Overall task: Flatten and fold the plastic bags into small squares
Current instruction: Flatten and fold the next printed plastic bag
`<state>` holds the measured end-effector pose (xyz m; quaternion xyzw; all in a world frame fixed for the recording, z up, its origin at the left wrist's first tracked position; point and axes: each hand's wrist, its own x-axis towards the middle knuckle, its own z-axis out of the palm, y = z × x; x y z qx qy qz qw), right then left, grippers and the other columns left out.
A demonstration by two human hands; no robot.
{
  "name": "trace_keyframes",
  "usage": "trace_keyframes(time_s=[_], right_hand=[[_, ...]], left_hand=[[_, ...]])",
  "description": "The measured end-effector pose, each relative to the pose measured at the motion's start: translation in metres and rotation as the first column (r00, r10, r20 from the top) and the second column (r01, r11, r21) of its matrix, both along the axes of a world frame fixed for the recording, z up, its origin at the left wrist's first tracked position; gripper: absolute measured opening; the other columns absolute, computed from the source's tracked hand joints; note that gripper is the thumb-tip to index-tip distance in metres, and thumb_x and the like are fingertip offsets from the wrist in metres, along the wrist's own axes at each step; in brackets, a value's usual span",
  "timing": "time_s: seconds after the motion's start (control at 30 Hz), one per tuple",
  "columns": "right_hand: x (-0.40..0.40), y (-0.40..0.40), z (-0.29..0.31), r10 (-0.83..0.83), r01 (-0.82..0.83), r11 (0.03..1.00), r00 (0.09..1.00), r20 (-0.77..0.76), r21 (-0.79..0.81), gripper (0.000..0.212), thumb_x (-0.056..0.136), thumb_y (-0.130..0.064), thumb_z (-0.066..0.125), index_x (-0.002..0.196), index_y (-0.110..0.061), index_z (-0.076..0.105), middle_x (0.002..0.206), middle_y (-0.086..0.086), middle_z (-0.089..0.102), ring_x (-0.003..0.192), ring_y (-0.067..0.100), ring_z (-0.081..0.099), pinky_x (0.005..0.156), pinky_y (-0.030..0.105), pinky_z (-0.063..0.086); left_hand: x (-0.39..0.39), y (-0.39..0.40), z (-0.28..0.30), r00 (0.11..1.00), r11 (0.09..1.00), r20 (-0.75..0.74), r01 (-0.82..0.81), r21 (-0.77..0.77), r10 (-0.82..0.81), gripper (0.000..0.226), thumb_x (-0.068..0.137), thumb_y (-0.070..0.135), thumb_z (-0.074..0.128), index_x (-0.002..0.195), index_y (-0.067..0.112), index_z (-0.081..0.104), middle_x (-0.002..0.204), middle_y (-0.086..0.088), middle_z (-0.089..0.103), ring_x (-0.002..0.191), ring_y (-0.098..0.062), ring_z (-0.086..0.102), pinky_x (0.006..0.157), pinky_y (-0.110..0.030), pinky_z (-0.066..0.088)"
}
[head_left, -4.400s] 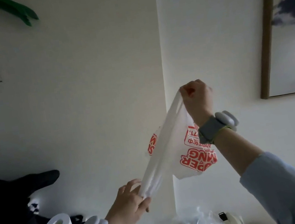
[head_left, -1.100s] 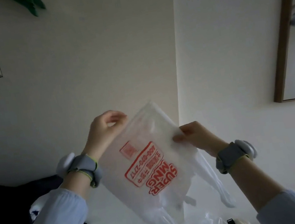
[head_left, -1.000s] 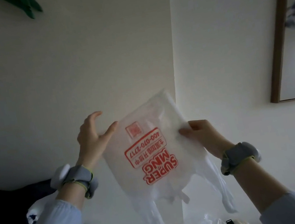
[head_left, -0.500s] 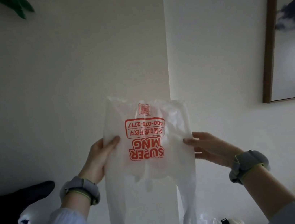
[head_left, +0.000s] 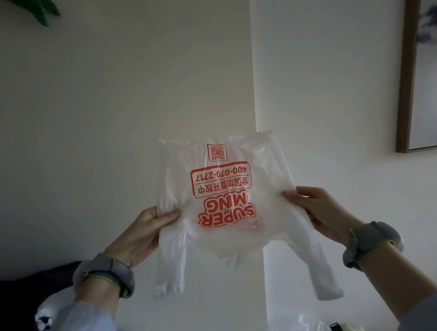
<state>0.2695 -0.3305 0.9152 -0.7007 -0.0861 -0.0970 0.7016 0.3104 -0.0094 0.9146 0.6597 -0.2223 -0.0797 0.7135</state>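
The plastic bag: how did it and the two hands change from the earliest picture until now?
The plastic bag, earlier stretched into a twisted strip, right hand high and left hand low, is now spread flat. The left hand and right hand grip its side edges level, handles hanging down. The print remains upside down.

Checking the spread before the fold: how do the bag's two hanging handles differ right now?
The left handle ends higher than the right handle, which reaches lower. The left handle drops nearly straight; the right handle slants outward to the right. Both are translucent white, dangle free below the plastic bag, and neither is held.
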Motion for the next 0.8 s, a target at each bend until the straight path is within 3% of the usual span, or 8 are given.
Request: trace_keyframes(time_s=[0.13, 0.27, 0.4, 0.47, 0.53, 0.63, 0.7, 0.8], right_hand=[[-0.004, -0.003, -0.001, 0.21, -0.232, 0.967, 0.961, -0.182, -0.108, 0.04, 0.083, -0.026, 0.059, 0.119, -0.007, 0.058, 0.117, 0.015, 0.065, 0.107, 0.035, 0.061, 0.095, 0.052, 0.047], [0.001, -0.005, -0.001, 0.155, -0.153, 0.988, 0.982, -0.111, 0.028, 0.034, 0.086, -0.005, 0.057, 0.119, 0.003, 0.056, 0.112, 0.018, 0.066, 0.099, 0.033, 0.066, 0.085, 0.042, 0.055], [-0.002, -0.003, 0.003, 0.122, -0.121, 0.992, 0.993, -0.002, 0.042, 0.017, 0.09, -0.002, 0.052, 0.1, 0.002, 0.064, 0.081, 0.009, 0.073, 0.071, 0.018, 0.07, 0.059, 0.024, 0.056], [0.0, -0.002, 0.004, 0.106, -0.109, 0.991, 0.993, 0.043, 0.076, 0.02, 0.092, 0.002, 0.046, 0.088, 0.001, 0.065, 0.064, 0.005, 0.07, 0.056, 0.014, 0.067, 0.05, 0.02, 0.051], [0.002, 0.0, 0.005, 0.149, -0.162, 0.975, 0.984, 0.094, 0.154, 0.029, 0.092, 0.006, 0.041, 0.079, 0.001, 0.067, 0.063, 0.007, 0.069, 0.056, 0.015, 0.066, 0.05, 0.022, 0.052], [0.005, -0.003, 0.003, 0.348, -0.38, 0.901, 0.921, 0.175, 0.207, 0.013, 0.071, -0.009, 0.074, 0.063, -0.005, 0.065, 0.062, 0.013, 0.063, 0.053, 0.023, 0.063, 0.046, 0.027, 0.052], [0.004, -0.005, 0.002, 0.406, -0.422, 0.888, 0.906, 0.117, 0.183, 0.03, 0.052, -0.021, 0.087, 0.057, -0.007, 0.061, 0.061, 0.015, 0.059, 0.052, 0.024, 0.061, 0.043, 0.025, 0.051], [0.004, -0.006, 0.005, 0.267, -0.272, 0.955, 0.962, 0.061, 0.115, 0.025, 0.083, -0.008, 0.057, 0.059, -0.007, 0.061, 0.067, 0.014, 0.056, 0.053, 0.02, 0.06, 0.044, 0.022, 0.05]], left_hand=[[-0.002, 0.003, 0.007, 1.0, 1.0, 0.015, -0.01, 0.013, 0.01, 0.062, 0.062, 0.036, 0.079, 0.111, 0.002, 0.063, 0.101, -0.013, 0.072, 0.086, -0.023, 0.071, 0.066, -0.026, 0.057], [-0.001, 0.014, 0.004, 0.994, 0.972, 0.009, 0.106, 0.208, -0.111, 0.081, 0.047, 0.045, 0.086, 0.118, 0.017, 0.06, 0.11, -0.007, 0.07, 0.097, -0.024, 0.068, 0.074, -0.03, 0.057], [0.001, 0.013, -0.001, 0.999, 0.986, 0.026, -0.031, 0.166, 0.027, 0.018, 0.068, 0.01, 0.07, 0.083, 0.018, 0.074, 0.079, 0.001, 0.072, 0.066, -0.004, 0.067, 0.064, -0.018, 0.056], [0.006, 0.018, 0.003, 0.985, 0.977, 0.036, -0.17, 0.13, 0.167, 0.015, 0.077, 0.003, 0.062, 0.073, 0.016, 0.067, 0.065, 0.014, 0.067, 0.058, 0.009, 0.062, 0.06, -0.013, 0.047], [0.01, 0.025, 0.002, 0.982, 0.982, -0.027, -0.184, 0.038, 0.186, 0.031, 0.085, 0.0, 0.052, 0.064, 0.021, 0.061, 0.06, 0.007, 0.064, 0.05, 0.006, 0.059, 0.056, -0.015, 0.046], [0.002, 0.022, -0.003, 0.997, 0.996, -0.001, -0.075, -0.041, 0.075, 0.036, 0.07, 0.001, 0.056, 0.041, 0.021, 0.054, 0.055, -0.005, 0.057, 0.042, -0.012, 0.056, 0.041, -0.018, 0.045], [-0.012, 0.018, 0.001, 0.999, 1.0, 0.034, 0.01, -0.027, -0.009, 0.028, 0.058, 0.009, 0.073, 0.042, 0.02, 0.052, 0.054, -0.007, 0.062, 0.043, -0.018, 0.059, 0.039, -0.019, 0.045], [-0.023, 0.021, 0.003, 0.999, 0.999, 0.004, 0.042, -0.026, -0.042, 0.042, 0.041, 0.032, 0.09, 0.066, 0.014, 0.062, 0.071, -0.015, 0.067, 0.054, -0.021, 0.065, 0.042, -0.022, 0.05]])
